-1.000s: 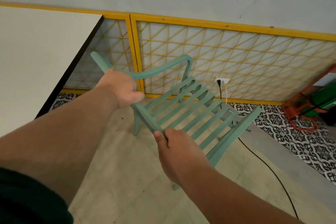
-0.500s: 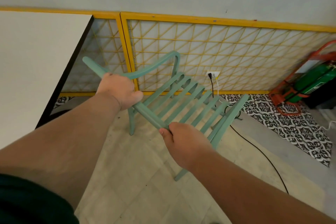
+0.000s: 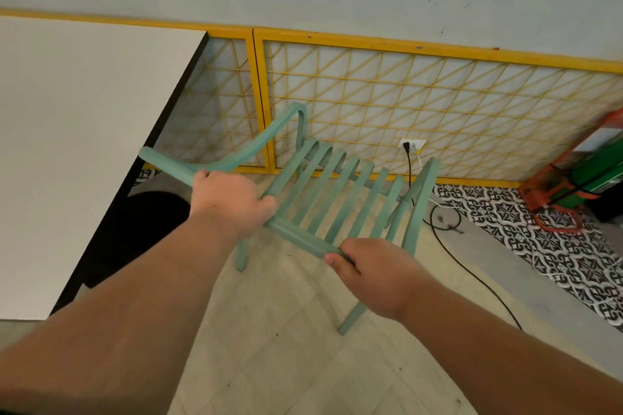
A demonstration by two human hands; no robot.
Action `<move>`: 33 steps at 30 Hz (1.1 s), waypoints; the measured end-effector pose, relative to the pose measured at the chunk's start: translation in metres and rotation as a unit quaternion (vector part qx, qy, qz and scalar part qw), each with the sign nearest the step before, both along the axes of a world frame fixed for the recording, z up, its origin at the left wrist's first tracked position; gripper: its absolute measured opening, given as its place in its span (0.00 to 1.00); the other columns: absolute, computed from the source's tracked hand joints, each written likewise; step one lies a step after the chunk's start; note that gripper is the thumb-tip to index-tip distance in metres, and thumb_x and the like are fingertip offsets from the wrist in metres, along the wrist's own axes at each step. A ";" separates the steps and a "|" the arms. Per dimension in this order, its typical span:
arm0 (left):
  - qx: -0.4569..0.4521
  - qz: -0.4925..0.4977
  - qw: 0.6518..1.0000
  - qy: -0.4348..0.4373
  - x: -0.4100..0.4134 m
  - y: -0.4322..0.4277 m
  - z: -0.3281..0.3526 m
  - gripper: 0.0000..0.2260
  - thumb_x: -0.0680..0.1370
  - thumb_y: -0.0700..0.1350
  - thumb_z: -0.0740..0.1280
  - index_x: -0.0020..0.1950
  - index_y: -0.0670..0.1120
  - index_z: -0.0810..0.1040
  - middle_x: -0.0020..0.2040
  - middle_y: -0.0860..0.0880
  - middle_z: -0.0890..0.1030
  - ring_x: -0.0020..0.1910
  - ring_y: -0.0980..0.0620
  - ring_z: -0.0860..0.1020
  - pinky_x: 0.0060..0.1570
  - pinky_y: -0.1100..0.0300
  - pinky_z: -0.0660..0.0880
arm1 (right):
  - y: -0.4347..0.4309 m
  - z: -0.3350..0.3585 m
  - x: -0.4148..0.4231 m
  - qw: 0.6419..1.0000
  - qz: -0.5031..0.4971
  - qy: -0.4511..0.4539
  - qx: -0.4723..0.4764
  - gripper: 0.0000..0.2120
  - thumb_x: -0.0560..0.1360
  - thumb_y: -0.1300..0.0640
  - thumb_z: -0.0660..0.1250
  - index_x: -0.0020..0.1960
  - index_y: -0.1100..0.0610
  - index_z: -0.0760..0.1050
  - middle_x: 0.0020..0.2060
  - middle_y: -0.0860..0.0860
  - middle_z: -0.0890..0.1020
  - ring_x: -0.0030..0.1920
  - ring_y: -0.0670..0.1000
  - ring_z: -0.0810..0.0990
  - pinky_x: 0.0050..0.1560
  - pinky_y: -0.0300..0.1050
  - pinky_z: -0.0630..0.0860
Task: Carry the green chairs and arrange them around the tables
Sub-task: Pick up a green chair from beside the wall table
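my left hand (image 3: 232,200): clamped round the green chair (image 3: 323,199) at its top rail. my right hand (image 3: 374,274): gripping the same rail. chair: beside white table (image 3: 84,145), before yellow lattice panel (image 3: 421,101), over tiled floor (image 3: 286,364).

One green chair (image 3: 323,192), with nine seat slats (the far ones crowd together). One white bench (image 3: 84,145). Two hands: left (image 3: 232,202), right (image 3: 374,276). Two yellow lattice panels (image 3: 421,111). One wall socket (image 3: 413,144).
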State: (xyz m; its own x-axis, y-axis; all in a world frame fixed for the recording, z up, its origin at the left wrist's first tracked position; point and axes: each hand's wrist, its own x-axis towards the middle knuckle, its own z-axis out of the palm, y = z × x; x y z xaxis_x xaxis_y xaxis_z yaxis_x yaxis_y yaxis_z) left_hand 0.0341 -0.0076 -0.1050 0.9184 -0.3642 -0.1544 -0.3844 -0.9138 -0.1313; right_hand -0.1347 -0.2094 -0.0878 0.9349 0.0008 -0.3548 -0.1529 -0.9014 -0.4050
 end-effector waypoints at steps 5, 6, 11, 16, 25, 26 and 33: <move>-0.023 0.021 1.000 0.006 -0.031 -0.025 0.002 0.26 0.74 0.62 0.48 0.35 0.50 0.80 0.34 0.50 0.79 0.39 0.48 0.73 0.59 0.46 0.66 | -0.033 0.004 -0.021 1.000 0.012 0.014 -0.018 0.22 0.83 0.35 0.53 0.41 0.49 0.71 0.35 0.50 0.77 0.34 0.48 0.76 0.38 0.48 0.75; -0.029 0.022 0.999 0.007 -0.038 -0.029 0.001 0.26 0.74 0.62 0.49 0.36 0.49 0.80 0.35 0.50 0.79 0.40 0.48 0.73 0.59 0.46 0.66 | -0.040 0.005 -0.024 0.999 0.016 0.013 -0.030 0.22 0.82 0.35 0.52 0.41 0.49 0.71 0.35 0.50 0.77 0.34 0.48 0.77 0.38 0.49 0.76; -0.039 0.020 0.999 0.008 -0.057 -0.050 0.000 0.25 0.75 0.62 0.50 0.35 0.48 0.79 0.35 0.49 0.78 0.41 0.46 0.73 0.57 0.46 0.65 | -0.069 0.002 -0.035 0.998 0.020 0.001 -0.054 0.24 0.81 0.33 0.53 0.40 0.50 0.71 0.34 0.49 0.77 0.35 0.48 0.77 0.38 0.51 0.77; -0.018 -0.020 0.998 0.052 -0.054 -0.051 0.010 0.29 0.76 0.68 0.49 0.37 0.49 0.79 0.37 0.51 0.79 0.41 0.49 0.75 0.56 0.47 0.67 | -0.071 0.000 -0.038 0.999 -0.002 -0.018 -0.040 0.25 0.79 0.31 0.54 0.42 0.50 0.73 0.36 0.48 0.77 0.36 0.48 0.77 0.39 0.51 0.79; 0.097 -0.079 0.979 0.160 0.030 0.025 0.014 0.55 0.47 0.91 0.42 0.44 0.52 0.84 0.39 0.53 0.83 0.40 0.54 0.82 0.47 0.51 0.81 | -0.065 -0.002 -0.035 0.999 -0.013 -0.006 -0.050 0.29 0.76 0.26 0.49 0.46 0.48 0.75 0.39 0.46 0.78 0.40 0.46 0.78 0.42 0.48 0.78; 0.092 -0.081 0.980 0.159 0.030 0.024 0.012 0.54 0.47 0.91 0.44 0.40 0.50 0.84 0.35 0.53 0.82 0.37 0.54 0.81 0.42 0.53 0.81 | -0.064 0.000 -0.032 0.998 -0.019 0.021 -0.048 0.30 0.76 0.25 0.50 0.44 0.49 0.75 0.39 0.48 0.79 0.40 0.47 0.79 0.43 0.49 0.80; 0.081 -0.082 0.984 0.137 0.025 0.023 0.016 0.52 0.45 0.91 0.43 0.33 0.48 0.80 0.32 0.52 0.81 0.33 0.51 0.81 0.37 0.53 0.78 | -0.027 -0.008 0.005 0.987 -0.120 0.102 -0.001 0.44 0.73 0.20 0.41 0.61 0.49 0.81 0.60 0.51 0.83 0.60 0.55 0.80 0.61 0.54 0.75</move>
State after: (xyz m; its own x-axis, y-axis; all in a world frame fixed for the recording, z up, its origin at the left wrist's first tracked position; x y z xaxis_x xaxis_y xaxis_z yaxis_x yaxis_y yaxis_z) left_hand 0.0588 0.0156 -0.0888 0.7651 -0.4540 -0.4565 -0.5659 -0.8125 -0.1403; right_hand -0.1293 -0.2361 -0.0961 0.8172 -0.2135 -0.5353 -0.4410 -0.8296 -0.3424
